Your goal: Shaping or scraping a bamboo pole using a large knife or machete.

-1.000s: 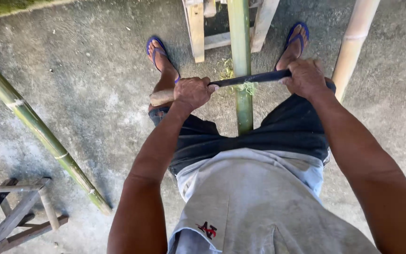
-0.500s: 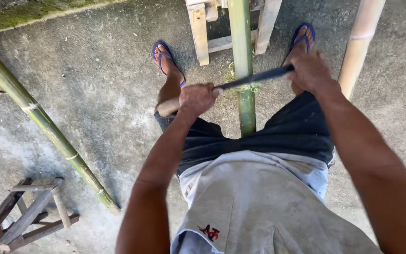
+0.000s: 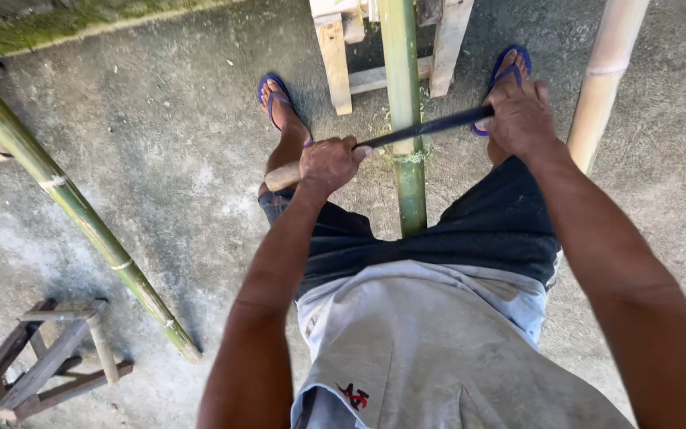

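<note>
From the head view, the person is standing astride a green bamboo pole (image 3: 406,119) that is running away from them between their legs and up onto a wooden frame (image 3: 335,59) at the top of the picture. A dark blade (image 3: 426,129) is lying across the pole, tilted so that its end right of the pole is sitting higher in the picture. The left hand (image 3: 329,164) is gripping the blade's pale wooden handle (image 3: 282,176) just left of the pole, fingers wrapped tight around it. The right hand (image 3: 520,117) is closing over the blade's far end, right of the pole, knuckles up. Both hands are clamped on the tool, well apart, one on each side of the pole. Pale shavings (image 3: 406,157) are showing on the pole just below the blade.

A blue sandal (image 3: 274,94) is showing left of the pole and another (image 3: 510,67) right of it, partly under the right hand. A tan pole (image 3: 606,79) is standing farther right. A second green pole (image 3: 81,210) is slanting across the concrete floor (image 3: 160,159) well left of the pole, with a small wooden stool (image 3: 57,357) near its lower end
</note>
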